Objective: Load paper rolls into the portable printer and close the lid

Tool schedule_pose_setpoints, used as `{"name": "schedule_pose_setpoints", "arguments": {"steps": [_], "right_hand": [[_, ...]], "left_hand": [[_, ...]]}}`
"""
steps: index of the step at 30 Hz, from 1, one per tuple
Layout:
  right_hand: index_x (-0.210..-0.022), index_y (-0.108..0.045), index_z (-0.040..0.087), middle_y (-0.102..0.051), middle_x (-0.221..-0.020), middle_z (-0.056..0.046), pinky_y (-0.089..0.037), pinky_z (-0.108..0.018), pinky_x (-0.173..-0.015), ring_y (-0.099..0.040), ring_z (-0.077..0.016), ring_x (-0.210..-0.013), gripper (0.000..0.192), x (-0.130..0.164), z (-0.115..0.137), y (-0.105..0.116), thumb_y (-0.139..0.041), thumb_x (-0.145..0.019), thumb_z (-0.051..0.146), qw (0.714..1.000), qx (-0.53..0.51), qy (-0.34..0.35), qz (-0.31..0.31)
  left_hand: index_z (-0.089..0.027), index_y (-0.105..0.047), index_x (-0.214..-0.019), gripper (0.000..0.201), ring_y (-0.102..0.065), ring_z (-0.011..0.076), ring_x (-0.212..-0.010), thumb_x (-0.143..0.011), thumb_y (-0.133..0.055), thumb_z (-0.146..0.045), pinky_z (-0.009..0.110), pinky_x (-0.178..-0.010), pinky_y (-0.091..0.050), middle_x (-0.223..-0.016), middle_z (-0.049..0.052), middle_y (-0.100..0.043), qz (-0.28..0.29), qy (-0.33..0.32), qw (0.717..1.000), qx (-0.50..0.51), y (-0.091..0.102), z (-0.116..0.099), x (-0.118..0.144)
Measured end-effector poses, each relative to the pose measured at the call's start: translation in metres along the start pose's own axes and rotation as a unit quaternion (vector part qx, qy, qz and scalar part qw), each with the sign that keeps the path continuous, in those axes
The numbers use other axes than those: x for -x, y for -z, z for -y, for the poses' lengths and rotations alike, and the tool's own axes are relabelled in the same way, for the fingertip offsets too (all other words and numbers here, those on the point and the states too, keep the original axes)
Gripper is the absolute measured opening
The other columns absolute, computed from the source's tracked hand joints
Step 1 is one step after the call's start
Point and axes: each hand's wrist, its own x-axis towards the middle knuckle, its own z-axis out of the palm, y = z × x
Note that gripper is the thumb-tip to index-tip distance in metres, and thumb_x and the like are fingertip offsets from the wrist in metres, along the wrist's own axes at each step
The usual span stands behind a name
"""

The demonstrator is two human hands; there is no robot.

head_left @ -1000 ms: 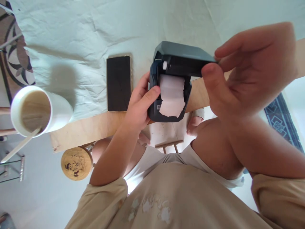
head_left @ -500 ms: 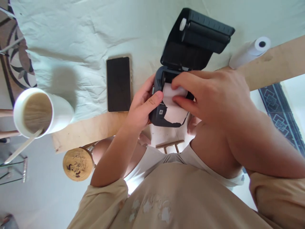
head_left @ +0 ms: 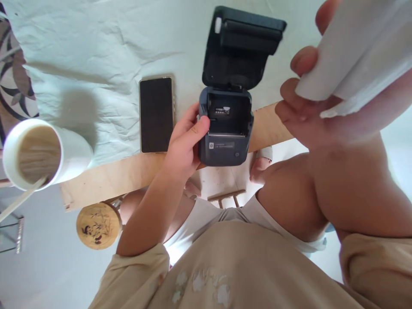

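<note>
A small dark printer (head_left: 224,146) stands at the table's near edge with its lid (head_left: 240,47) swung open and its paper bay bare. My left hand (head_left: 184,143) grips the printer's left side, thumb on its top corner. My right hand (head_left: 322,107) is raised close to the camera at the upper right and holds a white paper roll (head_left: 357,56), with a loose strip of paper hanging from it.
A black phone (head_left: 156,114) lies face up left of the printer on a pale cloth (head_left: 96,51). A white cup (head_left: 45,152) with a stick in it stands at the left. Below the wooden table edge (head_left: 122,174) are my knees and a round stool (head_left: 96,225).
The lid went from nearly shut to fully open. My right hand reached into the bay, lifted the paper roll out and raised it toward the camera. The second roll on the table is now hidden.
</note>
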Motion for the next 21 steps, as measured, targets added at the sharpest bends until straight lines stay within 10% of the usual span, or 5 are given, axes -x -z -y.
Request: {"name": "schedule_pose_setpoints", "arguments": {"steps": [3, 8, 12, 21], "right_hand": [[-0.106, -0.053, 0.026, -0.062, -0.086, -0.001, -0.031, -0.027, -0.044, -0.046, -0.0098, -0.053, 0.061, -0.003, -0.008, -0.001, -0.064, -0.063, 0.069, 0.994, -0.096, -0.042, -0.035], [-0.085, -0.056, 0.023, -0.063, -0.083, 0.000, -0.048, -0.033, -0.072, -0.058, -0.0149, -0.076, 0.033, 0.005, -0.015, -0.006, -0.080, -0.067, 0.033, 0.979, 0.111, 0.160, -0.067], [-0.082, -0.059, 0.022, -0.067, -0.087, -0.002, -0.050, -0.038, -0.085, -0.062, -0.0198, -0.090, 0.018, 0.006, -0.020, 0.000, -0.074, -0.074, 0.025, 0.946, 0.232, 0.189, -0.121], [-0.119, -0.054, 0.030, -0.068, -0.101, -0.004, -0.052, -0.049, -0.081, -0.064, -0.0274, -0.085, 0.059, 0.002, -0.036, -0.002, -0.083, -0.068, 0.038, 0.906, 0.421, -0.014, -0.041]], "left_hand": [[-0.019, -0.074, -0.102, 0.021, -0.074, 0.0123, -0.081, -0.092, -0.071, -0.038, 0.021, -0.075, -0.061, -0.093, -0.001, -0.077, -0.028, -0.014, 0.999, 0.010, -0.001, -0.001, -0.001], [-0.020, -0.073, -0.104, 0.023, -0.076, 0.0208, -0.104, -0.091, -0.073, -0.039, 0.029, -0.091, -0.063, -0.092, -0.001, -0.075, -0.031, -0.012, 0.999, -0.007, -0.001, -0.003, 0.002], [-0.020, -0.073, -0.102, 0.022, -0.077, 0.0205, -0.101, -0.091, -0.073, -0.039, 0.030, -0.090, -0.064, -0.089, -0.002, -0.075, -0.021, 0.001, 1.000, -0.004, -0.001, -0.005, 0.003], [-0.020, -0.069, -0.108, 0.034, -0.071, 0.0283, -0.120, -0.090, -0.072, -0.048, 0.035, -0.095, -0.062, -0.100, 0.004, -0.076, -0.038, 0.006, 0.998, -0.040, -0.004, -0.005, 0.003]]}}
